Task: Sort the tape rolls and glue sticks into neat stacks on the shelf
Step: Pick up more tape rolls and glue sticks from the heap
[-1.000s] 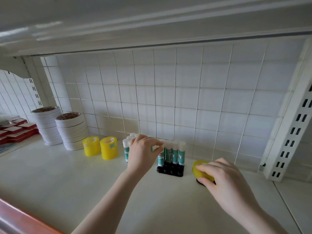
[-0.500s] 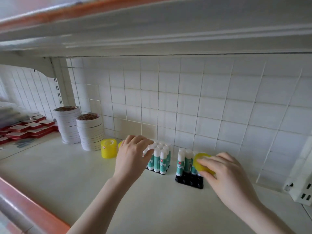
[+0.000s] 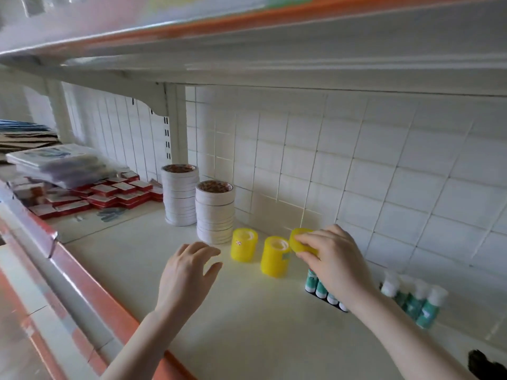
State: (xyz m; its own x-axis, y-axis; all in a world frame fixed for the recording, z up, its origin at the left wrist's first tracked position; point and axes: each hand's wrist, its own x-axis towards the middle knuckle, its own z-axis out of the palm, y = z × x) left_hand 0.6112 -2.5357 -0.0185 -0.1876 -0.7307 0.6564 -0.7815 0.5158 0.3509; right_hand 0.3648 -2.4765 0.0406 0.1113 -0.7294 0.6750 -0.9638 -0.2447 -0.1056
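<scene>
Head view, and we sweep from the left: red boxes [image 3: 109, 194] lie well off to the side, then two tall stacks of white tape rolls [image 3: 179, 194] stand together against the tiled back wall. Next we see the left hand [image 3: 189, 272] hovering over the shelf [image 3: 247, 325], fingers spread and relaxed, holding nothing. Just past it stand two yellow tape stacks [image 3: 244, 244], side by side, the nearer one [image 3: 275, 256] a touch closer to us. Now the action: the right hand [image 3: 332, 259] pinches a single yellow tape roll [image 3: 301, 239] between thumb and fingertips, tilted, in the air just right of that nearer stack. Below the wrist sit glue sticks [image 3: 321, 290] in a black tray, partly hidden, with more glue sticks [image 3: 417, 300] further right. Our call: this roll wants to go on top of a yellow stack. We would level it first, centre it over the core, and lower gently, with the free hand steadying the stack against a nudge.
</scene>
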